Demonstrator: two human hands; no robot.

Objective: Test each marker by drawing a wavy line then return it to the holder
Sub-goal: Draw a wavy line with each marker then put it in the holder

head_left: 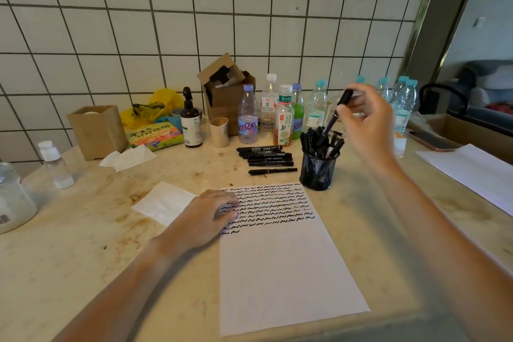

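The right hand (366, 122) pinches a black marker (336, 116) whose tip dips into the mesh holder (317, 172) just below it, while the left hand (206, 216) presses flat on the squiggle-covered paper (283, 258); labels on the loose markers (268, 159) left of the holder are too small to read.

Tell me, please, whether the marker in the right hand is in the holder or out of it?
Partly in: the right hand pinches the marker by its top, its lower end among the markers in the holder.
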